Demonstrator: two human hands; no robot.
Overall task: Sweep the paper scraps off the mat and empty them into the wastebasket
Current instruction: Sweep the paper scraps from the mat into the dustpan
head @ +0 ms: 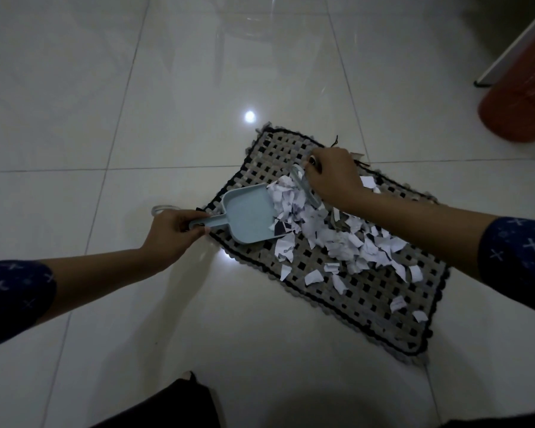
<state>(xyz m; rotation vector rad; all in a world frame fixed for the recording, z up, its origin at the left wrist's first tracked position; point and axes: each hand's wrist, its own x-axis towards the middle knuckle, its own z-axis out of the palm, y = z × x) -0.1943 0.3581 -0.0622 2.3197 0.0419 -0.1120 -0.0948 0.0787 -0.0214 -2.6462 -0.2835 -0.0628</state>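
A woven grey and black mat [294, 299] lies on the tiled floor. Several white paper scraps [337, 239] are strewn across it. My left hand [170, 233] grips the handle of a light blue dustpan [247, 214], whose open edge meets the scrap pile. My right hand [331, 177] holds a small pale brush [303, 189] against the far side of the pile. An orange wastebasket [519, 97] stands at the upper right, apart from the mat.
Glossy white floor tiles surround the mat. A white furniture leg [507, 54] slants in front of the wastebasket. A dark fabric edge [173, 403] shows at the bottom. A pale loop [162, 209] lies on the floor behind my left hand.
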